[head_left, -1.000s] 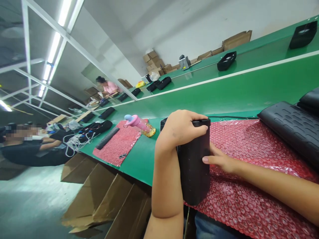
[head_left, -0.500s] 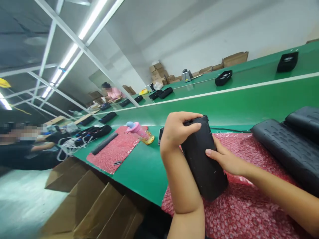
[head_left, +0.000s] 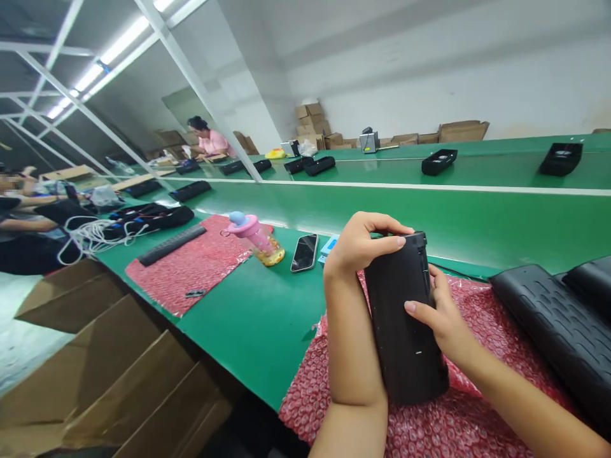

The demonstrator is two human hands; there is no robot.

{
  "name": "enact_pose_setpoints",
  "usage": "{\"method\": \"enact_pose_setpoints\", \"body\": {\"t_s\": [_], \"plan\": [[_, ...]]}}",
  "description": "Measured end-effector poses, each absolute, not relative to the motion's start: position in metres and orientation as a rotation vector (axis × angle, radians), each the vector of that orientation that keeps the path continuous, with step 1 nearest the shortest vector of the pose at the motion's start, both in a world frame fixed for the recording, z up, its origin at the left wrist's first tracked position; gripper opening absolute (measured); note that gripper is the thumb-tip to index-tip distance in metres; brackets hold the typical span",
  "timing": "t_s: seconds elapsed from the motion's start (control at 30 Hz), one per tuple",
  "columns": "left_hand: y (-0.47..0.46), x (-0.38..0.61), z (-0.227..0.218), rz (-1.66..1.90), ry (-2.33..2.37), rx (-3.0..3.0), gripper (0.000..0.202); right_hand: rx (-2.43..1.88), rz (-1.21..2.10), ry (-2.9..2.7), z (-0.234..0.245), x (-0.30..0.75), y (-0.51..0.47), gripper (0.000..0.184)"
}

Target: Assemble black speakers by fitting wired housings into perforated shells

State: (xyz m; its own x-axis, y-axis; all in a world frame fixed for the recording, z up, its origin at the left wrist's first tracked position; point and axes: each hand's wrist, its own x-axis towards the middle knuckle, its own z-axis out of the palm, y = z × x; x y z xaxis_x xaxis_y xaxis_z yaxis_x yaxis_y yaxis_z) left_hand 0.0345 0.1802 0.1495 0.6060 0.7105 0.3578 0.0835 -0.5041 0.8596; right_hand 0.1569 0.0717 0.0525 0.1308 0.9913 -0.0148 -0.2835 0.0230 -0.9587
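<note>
A black oblong casing (head_left: 403, 337), perhaps a speaker body, stands tilted over pink bubble wrap (head_left: 310, 381). My left hand (head_left: 365, 245) is bent over its upper end, thumb along the near face and fingers on the top edge. Lower on the right side, my right hand (head_left: 442, 312) grips it, with the thumb flat on the near face and fingers behind the edge. Both hands are closed on the casing. Its far side is hidden from me. To the right lie black ribbed panels (head_left: 539, 318), partly on the wrap.
A phone (head_left: 304, 253) and a pink-lidded cup (head_left: 258, 238) stand on the green table (head_left: 248, 337). Further left is another bubble-wrap sheet (head_left: 167, 273) with a dark bar (head_left: 172, 245). Cardboard boxes (head_left: 109, 375) stand below the table edge. A co-worker (head_left: 212, 140) sits far back.
The view has swung, so the phone shows fully now. The casing has turned slightly, with its right edge more visible. Both hands keep their hold on it.
</note>
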Motion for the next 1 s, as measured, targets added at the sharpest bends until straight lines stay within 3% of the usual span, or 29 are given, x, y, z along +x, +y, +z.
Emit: {"method": "enact_pose_setpoints", "body": {"t_s": [0.53,0.67,1.0], "plan": [[0.170,0.019,0.158,0.813,0.254,2.175,0.026,-1.042,1.108,-0.978,0.036,0.145,0.058,0.076],[0.159,0.026,0.159,0.998,0.386,2.172,0.018,-1.022,1.073,-0.973,0.032,0.143,0.056,0.077],[0.152,0.046,0.158,1.237,0.572,2.183,0.027,-1.001,1.062,-0.934,0.034,0.146,0.054,0.071]]}}
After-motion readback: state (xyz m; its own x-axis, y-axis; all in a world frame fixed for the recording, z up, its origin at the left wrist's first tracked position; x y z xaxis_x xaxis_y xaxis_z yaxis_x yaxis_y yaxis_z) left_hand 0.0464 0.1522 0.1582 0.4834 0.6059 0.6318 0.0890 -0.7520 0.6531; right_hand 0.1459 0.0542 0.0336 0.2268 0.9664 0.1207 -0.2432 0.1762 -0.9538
